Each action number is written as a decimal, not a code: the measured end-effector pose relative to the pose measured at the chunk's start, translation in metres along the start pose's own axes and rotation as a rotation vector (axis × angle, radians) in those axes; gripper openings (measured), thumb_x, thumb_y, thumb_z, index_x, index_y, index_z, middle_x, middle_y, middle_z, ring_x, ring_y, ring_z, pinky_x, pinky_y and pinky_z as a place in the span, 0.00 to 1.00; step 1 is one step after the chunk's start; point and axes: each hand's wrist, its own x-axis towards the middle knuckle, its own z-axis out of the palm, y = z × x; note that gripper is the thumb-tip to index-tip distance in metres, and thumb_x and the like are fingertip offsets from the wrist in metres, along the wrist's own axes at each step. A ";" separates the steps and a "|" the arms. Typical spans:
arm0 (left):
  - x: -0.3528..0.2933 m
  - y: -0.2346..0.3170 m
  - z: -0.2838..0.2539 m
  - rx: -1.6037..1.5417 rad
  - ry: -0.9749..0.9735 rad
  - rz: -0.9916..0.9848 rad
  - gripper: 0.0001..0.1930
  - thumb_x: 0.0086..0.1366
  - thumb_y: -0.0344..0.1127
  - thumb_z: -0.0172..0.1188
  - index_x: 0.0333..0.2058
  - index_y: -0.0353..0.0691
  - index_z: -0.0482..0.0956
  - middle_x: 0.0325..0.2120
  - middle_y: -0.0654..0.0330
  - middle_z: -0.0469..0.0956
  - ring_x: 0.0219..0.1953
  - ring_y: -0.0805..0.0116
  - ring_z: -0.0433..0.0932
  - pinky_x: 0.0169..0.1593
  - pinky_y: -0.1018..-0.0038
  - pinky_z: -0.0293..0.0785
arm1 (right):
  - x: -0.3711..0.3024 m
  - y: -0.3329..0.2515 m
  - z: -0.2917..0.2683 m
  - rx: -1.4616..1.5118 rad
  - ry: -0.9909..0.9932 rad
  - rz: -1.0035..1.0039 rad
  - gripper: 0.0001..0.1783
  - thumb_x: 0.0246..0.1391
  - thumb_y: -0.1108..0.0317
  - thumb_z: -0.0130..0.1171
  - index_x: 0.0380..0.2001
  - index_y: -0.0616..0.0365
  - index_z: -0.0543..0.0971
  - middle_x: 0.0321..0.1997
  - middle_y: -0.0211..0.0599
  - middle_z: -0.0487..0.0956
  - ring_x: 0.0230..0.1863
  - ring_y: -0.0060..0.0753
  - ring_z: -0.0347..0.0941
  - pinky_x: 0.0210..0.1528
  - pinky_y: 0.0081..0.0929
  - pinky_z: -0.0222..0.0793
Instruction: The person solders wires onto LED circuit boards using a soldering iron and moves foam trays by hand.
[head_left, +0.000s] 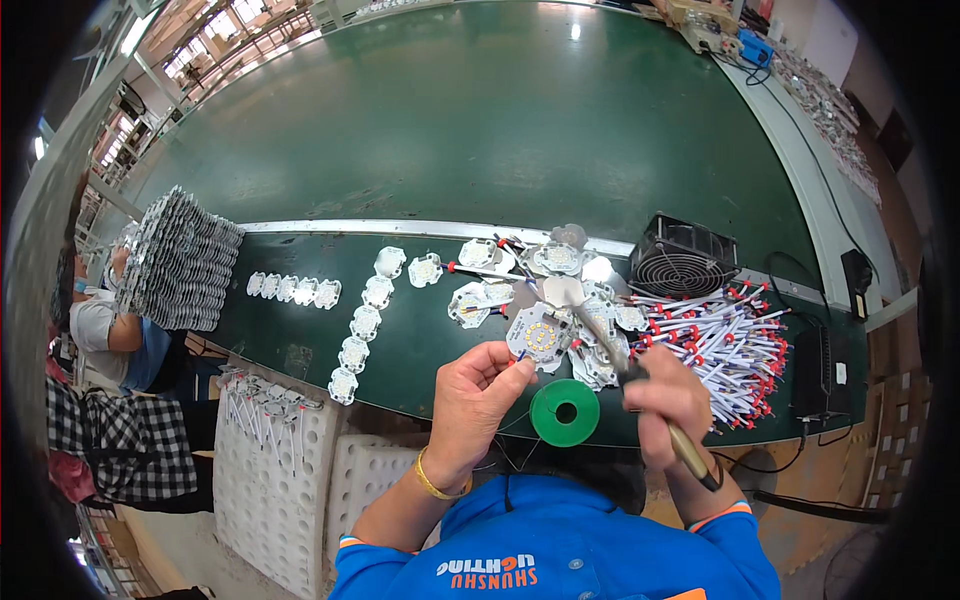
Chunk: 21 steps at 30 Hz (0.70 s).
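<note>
My left hand (482, 392) is closed, thumb and forefinger pinched on the lower edge of a round LED board (540, 338) with yellow chips. A bit of blue and red wire shows at those fingertips. In my right hand (668, 402) is a soldering iron (688, 452), its handle gripped and its shaft pointing up and left over the boards; the tip is hard to make out. A green solder spool (544, 421) rests on the bench between my hands. Behind the held board lies a loose pile of LED boards (553, 259), some with white leads.
Bundled white wires with red ends (725, 345) lie at right, before a black fan (685, 258). A row of boards (365, 322) runs down the green bench (450, 120). Tall stacked boards (178, 262) stand at left. Another person (105, 335) sits beyond them.
</note>
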 end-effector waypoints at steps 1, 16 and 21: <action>0.000 0.000 0.000 0.031 -0.010 -0.024 0.05 0.61 0.28 0.60 0.34 0.32 0.78 0.26 0.66 0.78 0.28 0.85 0.72 0.33 0.87 0.68 | 0.005 0.004 0.003 -0.056 0.008 0.042 0.19 0.35 0.84 0.53 0.36 0.62 0.77 0.18 0.35 0.66 0.16 0.32 0.59 0.18 0.29 0.53; 0.004 0.004 -0.008 0.536 0.069 0.347 0.08 0.57 0.28 0.65 0.33 0.32 0.77 0.26 0.62 0.80 0.28 0.81 0.78 0.33 0.82 0.75 | 0.033 0.025 0.042 -0.047 -0.135 0.179 0.18 0.39 0.84 0.62 0.36 0.58 0.74 0.24 0.38 0.74 0.23 0.36 0.72 0.25 0.28 0.67; -0.001 -0.003 -0.007 0.251 0.043 0.223 0.05 0.59 0.27 0.64 0.32 0.34 0.77 0.26 0.63 0.79 0.28 0.82 0.76 0.33 0.84 0.73 | 0.023 0.020 0.052 -0.078 0.013 0.206 0.15 0.43 0.82 0.63 0.35 0.57 0.72 0.25 0.37 0.73 0.22 0.33 0.70 0.23 0.26 0.64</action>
